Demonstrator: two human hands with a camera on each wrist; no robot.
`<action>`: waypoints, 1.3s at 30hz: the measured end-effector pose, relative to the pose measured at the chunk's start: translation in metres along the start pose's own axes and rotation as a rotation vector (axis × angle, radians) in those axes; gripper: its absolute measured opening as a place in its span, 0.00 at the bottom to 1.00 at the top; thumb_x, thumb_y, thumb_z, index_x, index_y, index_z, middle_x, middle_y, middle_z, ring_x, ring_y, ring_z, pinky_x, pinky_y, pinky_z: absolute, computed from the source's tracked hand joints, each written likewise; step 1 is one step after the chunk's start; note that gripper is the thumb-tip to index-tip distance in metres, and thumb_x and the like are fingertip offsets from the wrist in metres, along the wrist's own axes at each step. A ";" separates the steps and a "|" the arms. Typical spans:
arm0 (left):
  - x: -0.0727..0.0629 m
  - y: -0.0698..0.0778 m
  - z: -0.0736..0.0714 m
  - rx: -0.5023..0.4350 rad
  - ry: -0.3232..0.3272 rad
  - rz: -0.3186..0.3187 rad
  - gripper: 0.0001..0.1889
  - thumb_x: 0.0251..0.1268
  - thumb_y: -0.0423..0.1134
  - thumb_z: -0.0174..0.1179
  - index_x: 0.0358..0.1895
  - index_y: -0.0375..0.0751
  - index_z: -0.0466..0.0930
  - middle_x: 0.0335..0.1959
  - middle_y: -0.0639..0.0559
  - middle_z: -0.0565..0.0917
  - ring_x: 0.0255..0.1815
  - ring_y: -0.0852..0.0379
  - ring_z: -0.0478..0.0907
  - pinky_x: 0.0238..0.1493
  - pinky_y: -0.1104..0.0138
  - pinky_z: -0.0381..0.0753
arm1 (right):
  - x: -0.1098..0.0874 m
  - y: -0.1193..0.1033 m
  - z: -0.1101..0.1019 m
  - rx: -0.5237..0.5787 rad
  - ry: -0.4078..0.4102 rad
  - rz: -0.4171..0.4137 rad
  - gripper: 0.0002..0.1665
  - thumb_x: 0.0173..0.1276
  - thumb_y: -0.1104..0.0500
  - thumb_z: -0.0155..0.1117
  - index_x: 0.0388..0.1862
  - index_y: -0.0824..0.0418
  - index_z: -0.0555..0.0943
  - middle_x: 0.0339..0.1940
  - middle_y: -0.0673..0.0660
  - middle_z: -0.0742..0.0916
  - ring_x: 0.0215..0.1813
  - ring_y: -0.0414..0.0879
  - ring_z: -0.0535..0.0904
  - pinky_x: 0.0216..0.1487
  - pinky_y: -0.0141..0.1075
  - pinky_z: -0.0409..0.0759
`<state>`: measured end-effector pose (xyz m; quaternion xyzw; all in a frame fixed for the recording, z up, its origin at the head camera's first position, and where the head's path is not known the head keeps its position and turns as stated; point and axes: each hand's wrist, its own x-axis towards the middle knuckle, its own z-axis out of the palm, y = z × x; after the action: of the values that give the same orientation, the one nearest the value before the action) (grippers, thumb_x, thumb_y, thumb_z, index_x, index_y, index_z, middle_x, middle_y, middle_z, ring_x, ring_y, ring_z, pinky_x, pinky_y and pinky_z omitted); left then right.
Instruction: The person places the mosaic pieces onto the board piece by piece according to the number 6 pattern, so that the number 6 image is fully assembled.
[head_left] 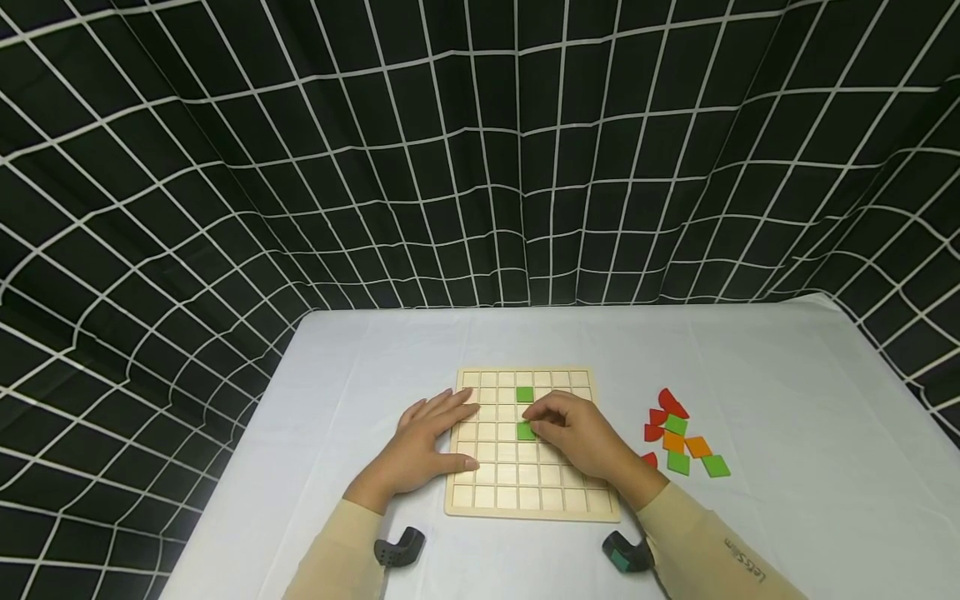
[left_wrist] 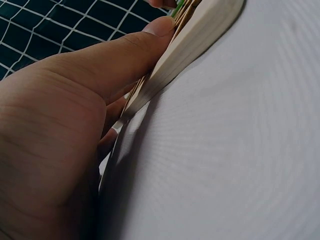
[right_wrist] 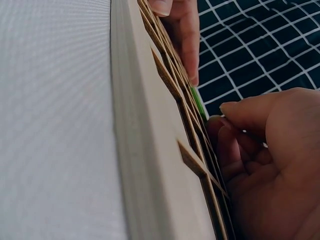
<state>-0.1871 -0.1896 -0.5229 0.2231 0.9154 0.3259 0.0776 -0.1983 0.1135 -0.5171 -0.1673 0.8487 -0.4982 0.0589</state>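
A light wooden board (head_left: 528, 514) with a grid of square recesses lies on the white table. My left hand (head_left: 420, 442) rests with spread fingers over the board's left side, thumb near the lower left; the left wrist view shows the thumb (left_wrist: 135, 47) at the board's edge. With curled fingers, my right hand (head_left: 573, 429) pinches at a green square tile (head_left: 524, 431) near the middle of the grid, covering its right part. The right wrist view shows that hand's thumb (right_wrist: 250, 112) and index finger together beside the green tile (right_wrist: 198, 103). Another green square tile (head_left: 524, 394) sits in a recess farther back.
Right of the board lie loose flat pieces: red rounded ones (head_left: 667, 401), orange squares (head_left: 698, 447) and green squares (head_left: 716, 466). Black cloth with a white grid (head_left: 487, 167) hangs behind the white table (head_left: 810, 400). Dark wrist devices (head_left: 401, 547) sit by both sleeves.
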 end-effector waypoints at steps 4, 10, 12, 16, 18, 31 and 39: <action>0.000 0.000 0.000 -0.004 0.004 0.000 0.45 0.64 0.62 0.77 0.82 0.56 0.73 0.88 0.61 0.58 0.88 0.53 0.48 0.85 0.47 0.34 | 0.000 0.000 0.000 0.011 0.001 0.004 0.10 0.75 0.65 0.75 0.52 0.55 0.90 0.42 0.46 0.87 0.43 0.47 0.81 0.46 0.37 0.83; 0.000 0.000 0.000 -0.005 0.000 0.002 0.45 0.64 0.62 0.77 0.83 0.56 0.73 0.88 0.60 0.58 0.89 0.52 0.48 0.85 0.47 0.34 | 0.000 -0.001 -0.001 0.050 0.005 0.003 0.09 0.76 0.62 0.74 0.53 0.57 0.90 0.42 0.47 0.87 0.43 0.48 0.81 0.45 0.37 0.83; 0.000 0.000 0.000 -0.005 0.000 0.002 0.45 0.64 0.62 0.77 0.83 0.56 0.73 0.88 0.60 0.58 0.89 0.52 0.47 0.85 0.46 0.34 | 0.000 -0.002 -0.001 0.063 0.008 0.001 0.09 0.77 0.60 0.74 0.53 0.57 0.90 0.42 0.48 0.87 0.43 0.48 0.81 0.45 0.37 0.82; 0.000 0.001 -0.001 -0.004 -0.001 0.000 0.45 0.64 0.62 0.77 0.83 0.56 0.73 0.88 0.60 0.58 0.89 0.52 0.47 0.85 0.46 0.34 | 0.000 -0.002 -0.002 0.100 0.012 -0.005 0.11 0.78 0.58 0.74 0.55 0.59 0.89 0.39 0.49 0.87 0.41 0.49 0.81 0.42 0.36 0.83; 0.000 0.001 -0.001 -0.008 -0.003 0.001 0.45 0.64 0.61 0.77 0.83 0.55 0.72 0.88 0.60 0.58 0.89 0.52 0.47 0.85 0.46 0.34 | 0.000 -0.002 -0.003 0.122 0.017 -0.007 0.11 0.79 0.58 0.73 0.55 0.60 0.89 0.39 0.50 0.87 0.40 0.49 0.82 0.41 0.36 0.83; -0.001 0.001 -0.001 -0.022 0.004 0.008 0.44 0.64 0.60 0.77 0.82 0.54 0.73 0.88 0.59 0.59 0.89 0.50 0.47 0.85 0.46 0.33 | -0.002 -0.005 -0.009 0.244 0.012 -0.008 0.16 0.83 0.53 0.68 0.60 0.62 0.86 0.44 0.58 0.88 0.45 0.54 0.84 0.48 0.38 0.85; -0.001 0.001 -0.001 -0.020 0.003 0.006 0.45 0.64 0.60 0.77 0.83 0.54 0.73 0.88 0.58 0.58 0.89 0.50 0.47 0.85 0.46 0.33 | -0.003 -0.012 -0.014 0.288 0.030 0.015 0.19 0.86 0.52 0.64 0.62 0.65 0.84 0.48 0.60 0.89 0.48 0.56 0.85 0.51 0.45 0.86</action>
<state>-0.1861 -0.1894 -0.5215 0.2247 0.9115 0.3356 0.0776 -0.1964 0.1209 -0.4996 -0.1430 0.7706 -0.6168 0.0732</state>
